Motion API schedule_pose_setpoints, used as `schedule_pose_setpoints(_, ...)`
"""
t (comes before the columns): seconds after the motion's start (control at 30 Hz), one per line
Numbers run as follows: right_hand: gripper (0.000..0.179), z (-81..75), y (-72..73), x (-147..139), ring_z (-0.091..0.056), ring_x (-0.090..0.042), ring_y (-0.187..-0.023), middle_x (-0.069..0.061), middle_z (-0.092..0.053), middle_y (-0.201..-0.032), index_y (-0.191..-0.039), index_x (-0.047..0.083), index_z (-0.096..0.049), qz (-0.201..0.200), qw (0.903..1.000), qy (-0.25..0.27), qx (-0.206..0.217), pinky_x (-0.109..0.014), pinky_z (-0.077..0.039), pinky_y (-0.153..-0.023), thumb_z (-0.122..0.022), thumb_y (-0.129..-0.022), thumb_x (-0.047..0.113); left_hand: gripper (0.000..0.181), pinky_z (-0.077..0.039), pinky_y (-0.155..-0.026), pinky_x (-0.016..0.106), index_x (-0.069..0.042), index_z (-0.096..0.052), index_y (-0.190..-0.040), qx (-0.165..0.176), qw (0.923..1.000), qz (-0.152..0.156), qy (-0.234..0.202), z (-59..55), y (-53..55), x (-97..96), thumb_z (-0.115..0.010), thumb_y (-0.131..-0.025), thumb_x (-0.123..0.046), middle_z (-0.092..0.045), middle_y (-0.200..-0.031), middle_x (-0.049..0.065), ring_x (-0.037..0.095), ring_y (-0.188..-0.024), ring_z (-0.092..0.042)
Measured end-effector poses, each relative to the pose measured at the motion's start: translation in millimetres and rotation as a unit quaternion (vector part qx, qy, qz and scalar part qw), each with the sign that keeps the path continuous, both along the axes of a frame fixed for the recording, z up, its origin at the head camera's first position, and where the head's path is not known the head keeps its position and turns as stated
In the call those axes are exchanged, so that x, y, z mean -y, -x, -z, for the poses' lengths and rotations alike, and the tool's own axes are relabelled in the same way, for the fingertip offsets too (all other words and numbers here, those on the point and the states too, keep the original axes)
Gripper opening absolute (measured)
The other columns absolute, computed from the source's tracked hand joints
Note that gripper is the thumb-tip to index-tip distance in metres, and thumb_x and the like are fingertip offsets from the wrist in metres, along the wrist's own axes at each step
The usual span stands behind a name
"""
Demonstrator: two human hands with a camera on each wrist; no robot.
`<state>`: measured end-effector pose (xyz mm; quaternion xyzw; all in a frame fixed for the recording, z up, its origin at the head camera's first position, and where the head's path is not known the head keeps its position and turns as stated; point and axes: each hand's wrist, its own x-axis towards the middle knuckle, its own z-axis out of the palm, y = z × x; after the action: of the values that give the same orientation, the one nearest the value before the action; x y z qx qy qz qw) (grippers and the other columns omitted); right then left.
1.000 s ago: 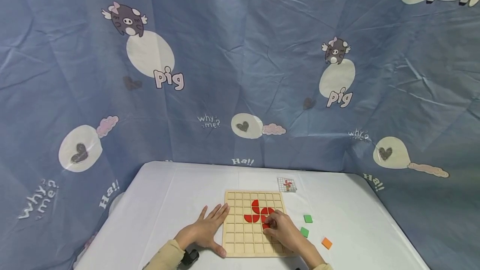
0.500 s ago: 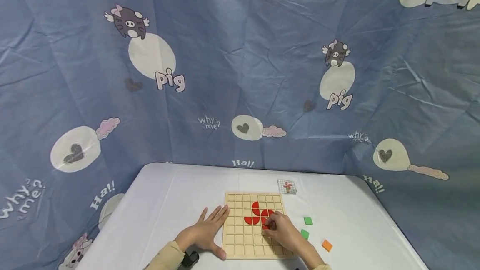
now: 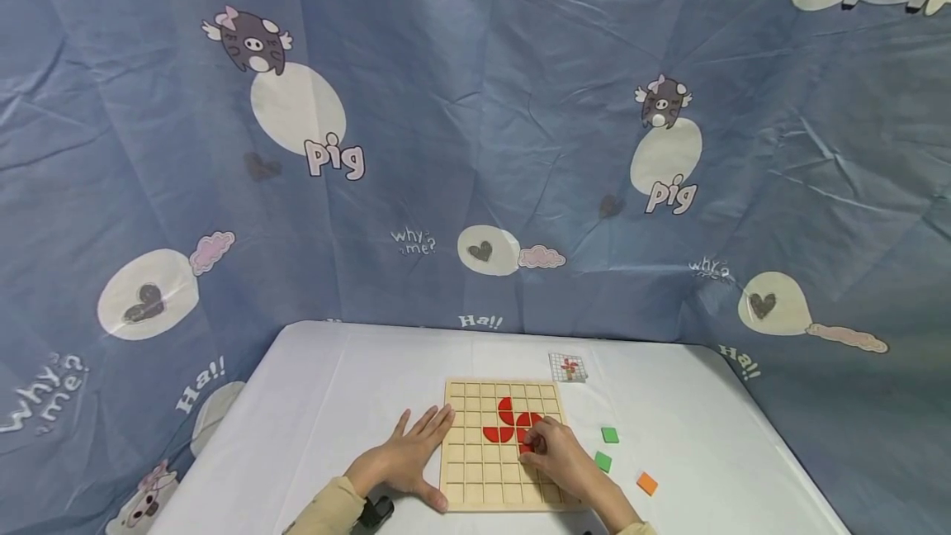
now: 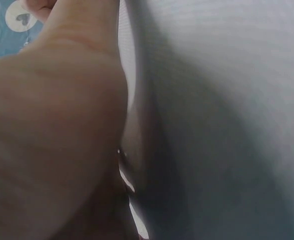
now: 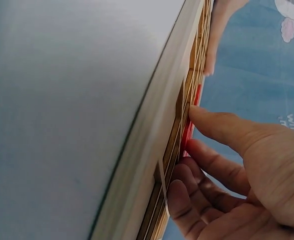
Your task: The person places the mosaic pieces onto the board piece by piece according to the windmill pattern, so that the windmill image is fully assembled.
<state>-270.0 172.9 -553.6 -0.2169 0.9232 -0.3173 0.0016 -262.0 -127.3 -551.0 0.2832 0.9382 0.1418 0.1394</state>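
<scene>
In the head view, a wooden grid board (image 3: 483, 473) lies on the white table with several red rounded pieces (image 3: 499, 434) set in its squares, forming a pinwheel shape. My left hand (image 3: 404, 458) is spread flat along the board's left edge, fingertips and thumb right at the rim. My right hand (image 3: 559, 454) is over the board's right half. Its thumb and index finger pinch a red piece (image 3: 527, 448) low in the pinwheel. In the right wrist view, thumb and index meet at red edges (image 5: 187, 132) among the wooden ridges, the other fingers curled beside the board.
Right of the board lie two green squares (image 3: 610, 434) and an orange square (image 3: 647, 483). A small gridded card (image 3: 568, 367) with a red pinwheel picture lies beyond the board's far right corner. A blue printed curtain (image 3: 416, 139) hangs behind the table (image 3: 713, 419).
Both hands keep nearly the same places, and the right fingers stay at the red piece. The head view only shifts slightly.
</scene>
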Motion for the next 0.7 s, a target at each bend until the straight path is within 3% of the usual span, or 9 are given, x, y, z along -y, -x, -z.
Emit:
schedule_pose_setpoints(0.27, 0.019, -3.3, -1.5, -3, -0.05, -0.001, -0.072, 0.003, -0.057, -0.087, -0.09, 0.01, -0.066, -0.007, 1.0, 0.003, -0.002, -0.017, -0.047, -0.059, -0.078, -0.081, 0.023, 0.132, 0.0, -0.117, 0.064, -0.006, -0.008, -0.155, 0.0, 1.0, 0.007, -0.007, -0.7, -0.6, 0.9, -0.074, -0.061, -0.071, -0.004, -0.164, 0.011, 0.033, -0.151, -0.005)
schedule_pose_setpoints(0.47, 0.021, -14.8, -0.3, -17, -0.055, -0.007, -0.079, 0.002, -0.06, -0.092, -0.097, 0.008, -0.067, -0.008, 0.9998, 0.019, -0.003, -0.019, -0.049, -0.063, -0.074, -0.086, 0.023, 0.132, -0.001, -0.117, 0.064, -0.006, -0.007, -0.155, -0.005, 1.0, 0.008, -0.002, -0.4, 0.2, 1.9, -0.073, -0.061, -0.071, -0.005, -0.164, 0.011, 0.033, -0.151, -0.006)
schedule_pose_setpoints(0.7, 0.025, -32.5, 6.2, -51, -0.055, -0.014, -0.088, -0.002, -0.063, -0.102, -0.105, 0.01, -0.065, 0.04, 0.9988, 0.024, 0.012, -0.021, -0.046, -0.066, -0.075, -0.084, 0.019, 0.132, -0.001, -0.117, 0.064, -0.007, -0.007, -0.155, -0.006, 1.0, 0.007, 0.003, 0.4, 1.9, 2.4, -0.073, -0.061, -0.072, -0.005, -0.164, 0.01, 0.033, -0.151, -0.006)
